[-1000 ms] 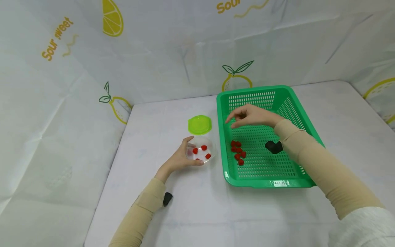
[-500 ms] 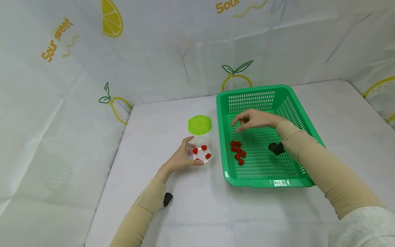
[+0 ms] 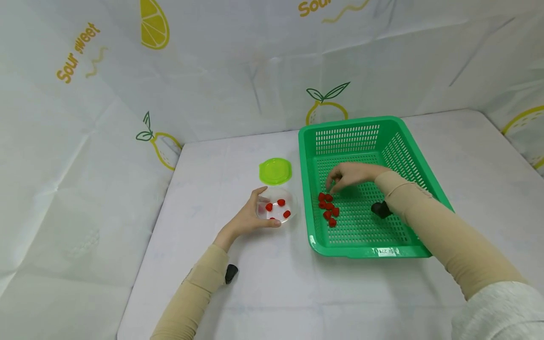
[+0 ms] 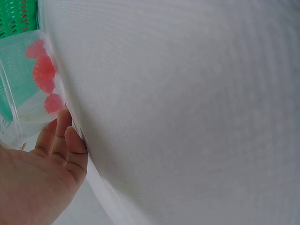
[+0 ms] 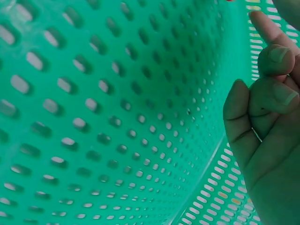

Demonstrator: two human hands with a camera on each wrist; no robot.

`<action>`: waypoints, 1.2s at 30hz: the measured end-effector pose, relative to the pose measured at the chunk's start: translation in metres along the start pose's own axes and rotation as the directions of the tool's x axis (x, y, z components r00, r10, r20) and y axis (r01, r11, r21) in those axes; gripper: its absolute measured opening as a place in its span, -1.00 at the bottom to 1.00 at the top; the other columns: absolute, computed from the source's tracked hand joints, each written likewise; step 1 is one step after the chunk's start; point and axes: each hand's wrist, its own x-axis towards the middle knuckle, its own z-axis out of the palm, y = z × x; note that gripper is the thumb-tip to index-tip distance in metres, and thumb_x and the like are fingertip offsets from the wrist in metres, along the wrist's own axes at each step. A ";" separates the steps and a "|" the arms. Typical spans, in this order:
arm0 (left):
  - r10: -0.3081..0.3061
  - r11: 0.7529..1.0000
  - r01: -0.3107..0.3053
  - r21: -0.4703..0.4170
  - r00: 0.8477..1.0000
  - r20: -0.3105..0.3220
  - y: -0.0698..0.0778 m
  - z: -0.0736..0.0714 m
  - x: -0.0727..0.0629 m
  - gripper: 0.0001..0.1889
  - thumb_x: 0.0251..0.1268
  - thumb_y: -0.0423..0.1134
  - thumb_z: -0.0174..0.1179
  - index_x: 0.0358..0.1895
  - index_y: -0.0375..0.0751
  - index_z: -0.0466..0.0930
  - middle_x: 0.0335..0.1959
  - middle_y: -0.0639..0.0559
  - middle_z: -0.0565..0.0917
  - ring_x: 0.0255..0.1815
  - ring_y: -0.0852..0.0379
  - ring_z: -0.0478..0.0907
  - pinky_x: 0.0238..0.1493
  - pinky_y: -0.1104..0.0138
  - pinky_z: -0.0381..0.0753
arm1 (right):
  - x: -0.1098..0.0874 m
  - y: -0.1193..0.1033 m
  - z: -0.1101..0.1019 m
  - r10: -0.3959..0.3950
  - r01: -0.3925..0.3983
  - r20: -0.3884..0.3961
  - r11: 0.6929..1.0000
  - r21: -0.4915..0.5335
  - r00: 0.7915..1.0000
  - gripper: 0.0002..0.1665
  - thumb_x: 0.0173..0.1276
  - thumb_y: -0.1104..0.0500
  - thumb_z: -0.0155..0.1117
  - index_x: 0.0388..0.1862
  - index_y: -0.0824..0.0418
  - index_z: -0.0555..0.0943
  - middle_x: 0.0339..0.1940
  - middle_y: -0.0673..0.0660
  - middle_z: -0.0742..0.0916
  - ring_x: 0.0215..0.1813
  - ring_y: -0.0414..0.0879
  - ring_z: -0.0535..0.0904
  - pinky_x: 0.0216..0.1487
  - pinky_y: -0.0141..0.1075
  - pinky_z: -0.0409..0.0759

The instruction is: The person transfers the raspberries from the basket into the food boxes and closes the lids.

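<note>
My left hand holds a small clear plastic bowl, thumb on its near side and fingers on the far side. Several red raspberries lie spread over the bottom of the bowl; in the left wrist view the raspberries show through its wall. My right hand reaches down inside a green plastic basket, thumb and index fingertips right at the back of a cluster of raspberries. In the right wrist view this hand has its index finger extended and other fingers bent, with nothing seen between them.
A bright green lid lies on the white-covered table behind the bowl. The basket's raised rim stands to the right of the bowl. A white sheet with lemon prints hangs along the back and left.
My right hand has moved down and slightly right inside the basket, from above its left wall to the raspberry cluster. My left hand and the bowl have stayed in place.
</note>
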 end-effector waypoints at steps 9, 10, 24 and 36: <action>0.004 1.000 -0.004 -0.002 1.000 0.000 0.000 0.000 0.000 0.11 -0.23 0.15 0.46 0.41 0.25 -0.12 0.25 0.12 0.37 0.33 0.01 0.27 0.34 -0.04 0.28 | 0.005 -0.001 0.008 0.001 0.002 0.040 0.997 -0.076 0.999 -0.68 0.16 0.05 0.32 -0.15 0.19 0.62 -0.50 0.01 0.55 -0.45 -0.18 0.35 -0.39 -0.34 0.35; 0.003 1.000 -0.003 -0.002 1.000 0.000 -0.001 0.000 0.000 0.11 -0.23 0.15 0.46 0.42 0.24 -0.12 0.25 0.12 0.37 0.33 0.01 0.26 0.34 -0.04 0.28 | 0.006 -0.001 0.009 0.006 -0.003 0.042 0.997 -0.078 0.999 -0.68 0.16 0.05 0.33 -0.15 0.18 0.63 -0.50 0.01 0.56 -0.45 -0.19 0.36 -0.38 -0.35 0.35; -0.012 1.000 0.012 0.002 1.000 0.008 0.001 -0.001 -0.001 0.14 -0.25 0.19 0.45 0.42 0.24 -0.13 0.27 0.11 0.36 0.35 0.00 0.24 0.36 -0.05 0.24 | 0.005 -0.005 0.011 0.004 0.002 0.050 0.995 -0.103 0.999 -0.74 0.20 0.06 0.29 -0.20 0.18 0.63 -0.53 -0.02 0.56 -0.47 -0.21 0.35 -0.40 -0.36 0.35; -0.021 1.000 0.021 0.000 1.000 0.002 0.002 -0.002 -0.002 0.14 -0.25 0.17 0.47 0.42 0.22 -0.12 0.26 0.10 0.36 0.35 0.00 0.24 0.37 -0.05 0.23 | -0.006 -0.017 -0.007 0.002 -0.004 -0.028 0.999 -0.052 1.000 -0.75 0.20 0.02 0.28 -0.18 0.09 0.64 -0.55 0.00 0.53 -0.51 -0.20 0.32 -0.43 -0.34 0.35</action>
